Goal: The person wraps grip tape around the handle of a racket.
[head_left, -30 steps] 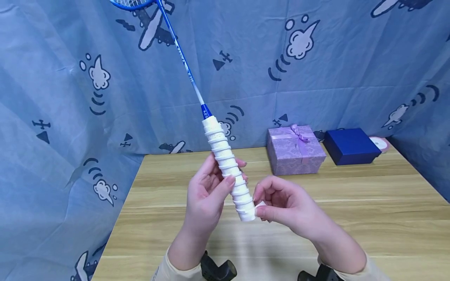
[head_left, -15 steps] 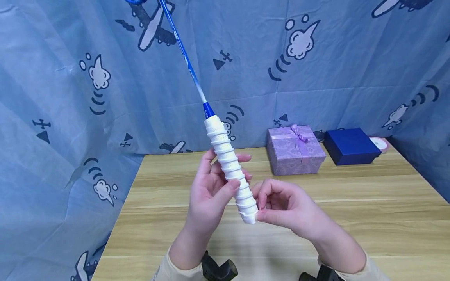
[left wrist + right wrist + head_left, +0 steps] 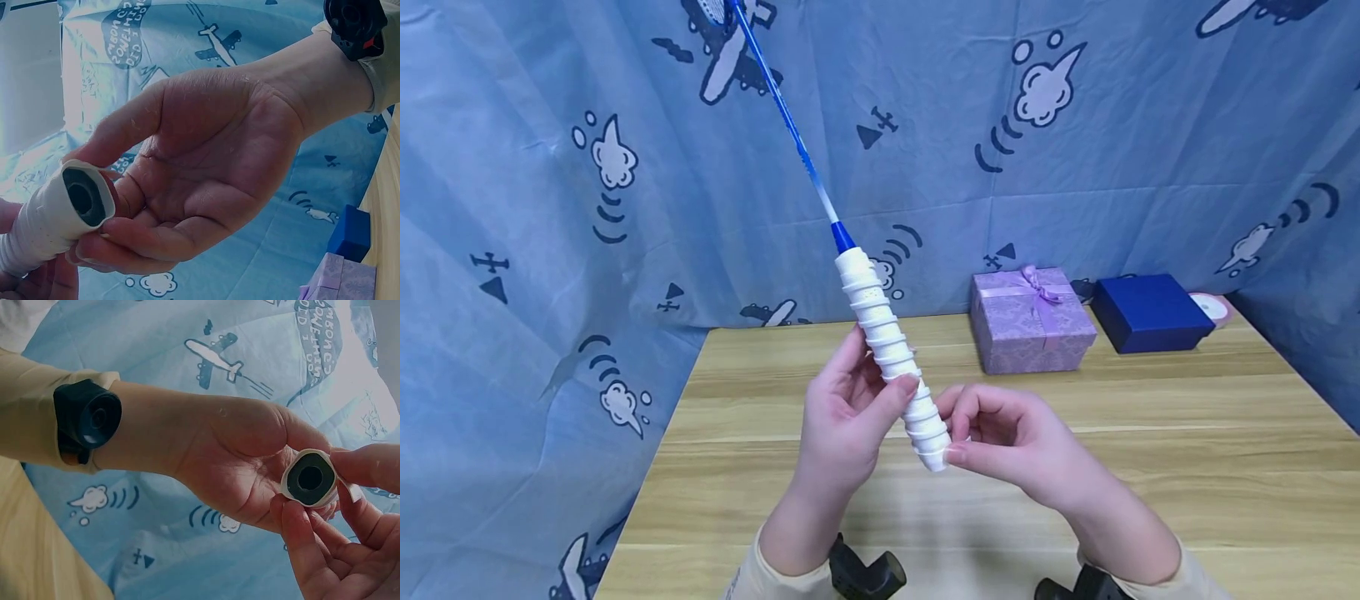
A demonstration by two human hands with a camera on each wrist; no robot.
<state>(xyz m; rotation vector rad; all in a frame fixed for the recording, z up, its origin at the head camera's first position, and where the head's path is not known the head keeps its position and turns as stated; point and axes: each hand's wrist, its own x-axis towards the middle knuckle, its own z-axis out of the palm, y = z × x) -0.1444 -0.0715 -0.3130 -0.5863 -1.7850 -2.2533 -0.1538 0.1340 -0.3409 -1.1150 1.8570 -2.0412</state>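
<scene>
A blue-and-white badminton racket slants up and away, its head partly cut off by the frame. White ridged grip tape covers its handle in a spiral. My left hand grips the handle's middle, thumb across the front and fingers behind. At the lower end, my right hand pinches a short tail of the tape, seen as a white strip in the right wrist view. In the left wrist view the dark butt end sits inside a tape rim, beside the right hand's thumb and fingers.
On the wooden table, a purple gift box with a bow stands at the back. Beside it are a dark blue box and a pink-and-white roll. A blue patterned curtain hangs behind.
The racket has turned about its length, its head now showing narrower. The tape tail by the right hand shows less than a second ago. Both hands stay nearly in place.
</scene>
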